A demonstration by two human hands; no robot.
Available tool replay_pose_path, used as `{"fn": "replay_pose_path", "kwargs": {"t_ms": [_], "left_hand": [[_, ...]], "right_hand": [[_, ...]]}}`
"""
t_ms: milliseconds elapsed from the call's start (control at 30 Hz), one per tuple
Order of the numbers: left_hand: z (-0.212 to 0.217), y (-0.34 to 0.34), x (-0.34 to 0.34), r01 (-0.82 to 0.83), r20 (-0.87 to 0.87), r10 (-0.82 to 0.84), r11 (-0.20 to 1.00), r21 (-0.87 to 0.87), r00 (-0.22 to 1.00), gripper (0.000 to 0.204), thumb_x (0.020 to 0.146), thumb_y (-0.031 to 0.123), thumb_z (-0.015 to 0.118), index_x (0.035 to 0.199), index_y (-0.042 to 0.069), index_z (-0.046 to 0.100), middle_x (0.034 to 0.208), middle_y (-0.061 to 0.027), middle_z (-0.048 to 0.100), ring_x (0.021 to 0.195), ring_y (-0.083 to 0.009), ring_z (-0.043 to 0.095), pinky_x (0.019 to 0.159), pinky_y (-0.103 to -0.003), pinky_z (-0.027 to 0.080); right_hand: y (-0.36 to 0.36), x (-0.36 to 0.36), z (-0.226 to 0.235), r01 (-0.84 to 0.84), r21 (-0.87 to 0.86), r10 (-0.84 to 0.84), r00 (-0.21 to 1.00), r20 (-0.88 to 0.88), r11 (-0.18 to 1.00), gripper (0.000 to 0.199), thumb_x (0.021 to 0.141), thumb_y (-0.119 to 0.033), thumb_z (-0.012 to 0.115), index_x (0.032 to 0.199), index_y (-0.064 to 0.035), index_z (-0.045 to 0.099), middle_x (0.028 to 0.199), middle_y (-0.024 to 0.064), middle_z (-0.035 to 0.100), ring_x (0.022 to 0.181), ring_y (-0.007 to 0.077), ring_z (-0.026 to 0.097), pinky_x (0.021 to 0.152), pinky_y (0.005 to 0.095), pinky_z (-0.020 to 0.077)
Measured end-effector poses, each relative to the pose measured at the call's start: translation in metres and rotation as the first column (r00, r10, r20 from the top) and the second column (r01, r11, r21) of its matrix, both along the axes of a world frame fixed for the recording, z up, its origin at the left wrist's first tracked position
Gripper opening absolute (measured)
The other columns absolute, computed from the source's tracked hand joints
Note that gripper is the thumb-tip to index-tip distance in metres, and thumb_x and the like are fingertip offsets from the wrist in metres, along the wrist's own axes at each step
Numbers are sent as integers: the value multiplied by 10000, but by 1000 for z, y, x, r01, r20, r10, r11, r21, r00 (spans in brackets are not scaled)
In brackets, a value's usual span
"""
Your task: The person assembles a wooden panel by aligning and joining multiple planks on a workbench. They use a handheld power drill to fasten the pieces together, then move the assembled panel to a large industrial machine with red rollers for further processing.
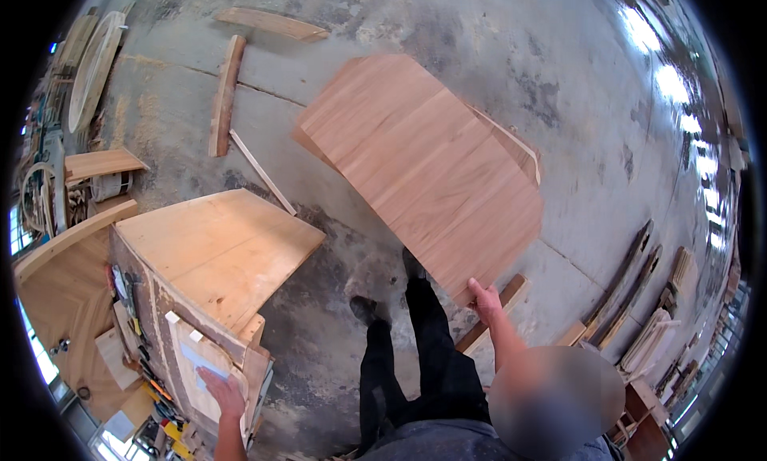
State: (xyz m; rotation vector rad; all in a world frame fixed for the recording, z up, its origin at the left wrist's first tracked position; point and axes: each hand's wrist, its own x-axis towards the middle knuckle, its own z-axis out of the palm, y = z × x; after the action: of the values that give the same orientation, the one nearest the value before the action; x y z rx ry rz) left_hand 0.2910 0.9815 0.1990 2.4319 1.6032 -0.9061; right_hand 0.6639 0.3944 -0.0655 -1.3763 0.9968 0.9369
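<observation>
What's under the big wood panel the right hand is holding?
Under the panel, bare concrete floor shows around it, and a second board's edge peeks out along its right side. The rest beneath is covered.

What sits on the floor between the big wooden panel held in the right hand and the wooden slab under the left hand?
In the head view, between the panel and the slab is stained concrete floor, crossed by a thin wooden strip, plus the person's dark-trousered legs.

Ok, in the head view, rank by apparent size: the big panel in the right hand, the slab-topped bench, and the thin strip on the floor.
1. Big panel, gripped at its lower edge by the right hand.
2. Slab-topped bench; close to the panel in size, and it sits nearer the camera, so this order is unsure.
3. Thin strip, clearly smallest.
</observation>
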Motion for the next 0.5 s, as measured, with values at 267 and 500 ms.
{"fn": "replay_pose_path", "kwargs": {"t_ms": [267,500], "left_hand": [[4,-137,154,286,754,-67,944,-164,653,856,828,109,787,1533,-25,321,1481,-241,414,1359,-365,465,1163,-480,373],[-87,-232,380,277,-291,954,-301,-913,77,439,999,336,655,1326,51,586,1190,-93,698,1070,-209,671,942,-409,535]], "right_hand": [[55,-8,120,67,203,-89,991,98,977,561,935,-296,765,1355,-4,533,1193,138,688,1041,284,711,837,495,625],[109,-9,240,10,309,-89,965,245,951,573,971,-239,707,1428,-4,453,1269,153,630,1064,293,699,810,488,635]]}}
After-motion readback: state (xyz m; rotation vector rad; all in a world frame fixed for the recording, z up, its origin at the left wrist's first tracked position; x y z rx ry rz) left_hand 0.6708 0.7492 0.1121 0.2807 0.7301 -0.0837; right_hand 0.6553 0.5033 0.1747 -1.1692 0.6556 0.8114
